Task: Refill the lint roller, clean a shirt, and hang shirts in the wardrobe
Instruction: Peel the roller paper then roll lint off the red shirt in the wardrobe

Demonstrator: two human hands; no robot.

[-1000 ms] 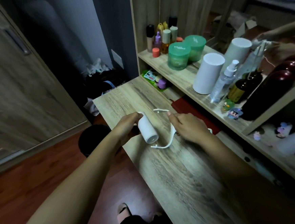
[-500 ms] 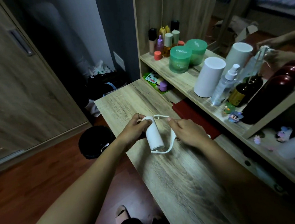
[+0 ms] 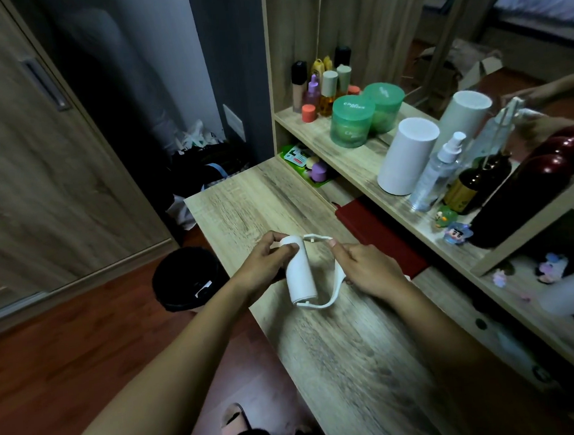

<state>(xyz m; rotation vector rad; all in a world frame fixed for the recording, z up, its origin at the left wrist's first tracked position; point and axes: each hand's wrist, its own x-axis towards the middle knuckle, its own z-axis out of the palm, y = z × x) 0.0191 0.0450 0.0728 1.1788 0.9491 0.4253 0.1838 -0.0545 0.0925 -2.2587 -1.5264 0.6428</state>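
A white refill roll (image 3: pixel 299 270) sits inside the white lint roller frame (image 3: pixel 332 292), just above the wooden table (image 3: pixel 341 357). My left hand (image 3: pixel 265 267) grips the roll's far end with fingers curled round it. My right hand (image 3: pixel 365 266) holds the frame, with the thumb pressing on its upper arm (image 3: pixel 318 238) near the roll's far end. The roll's near end meets the frame's lower arm. The roller's handle is hidden under my right hand. No shirt is in view.
A shelf (image 3: pixel 360 163) to the right carries bottles, green jars (image 3: pixel 352 126) and two white cylinders (image 3: pixel 406 156). A red notebook (image 3: pixel 376 237) lies under it. A black bin (image 3: pixel 187 276) stands on the floor left of the table. The wardrobe door (image 3: pixel 34 168) is at far left.
My left hand turned the roll from lying tilted outside the frame to standing between the frame's arms. My right hand stayed on the frame.
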